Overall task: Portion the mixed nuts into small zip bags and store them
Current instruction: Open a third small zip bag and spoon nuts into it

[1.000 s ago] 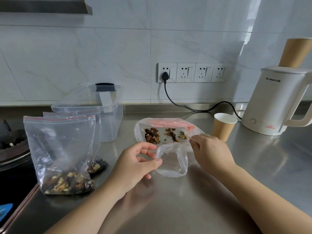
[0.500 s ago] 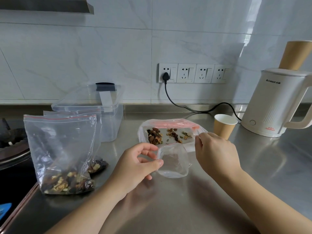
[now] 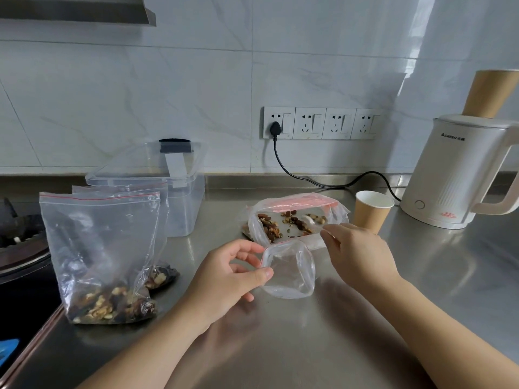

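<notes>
My left hand (image 3: 224,279) pinches the left rim of a small empty zip bag (image 3: 286,273), and its mouth gapes toward me just above the steel counter (image 3: 309,346). Right behind it lies a larger zip bag (image 3: 297,204) with a red strip, spread open. A few mixed nuts (image 3: 272,227) lie scattered inside it. My right hand (image 3: 362,254) rests at this bag's near rim, fingers curled and pinching the plastic edge. On the left a filled zip bag (image 3: 98,234) stands upright with nuts at its bottom, and a second one (image 3: 161,276) is behind it.
A clear lidded storage box (image 3: 185,209) stands behind the filled bags. A paper cup (image 3: 370,210) is just right of the open bag. A white kettle (image 3: 455,175) sits at the far right, with its black cord (image 3: 309,179) along the wall. A stove (image 3: 19,248) borders the counter's left edge.
My right hand has drawn back slightly from the large bag's mouth to its near rim. The small bag stays held open in my left hand.
</notes>
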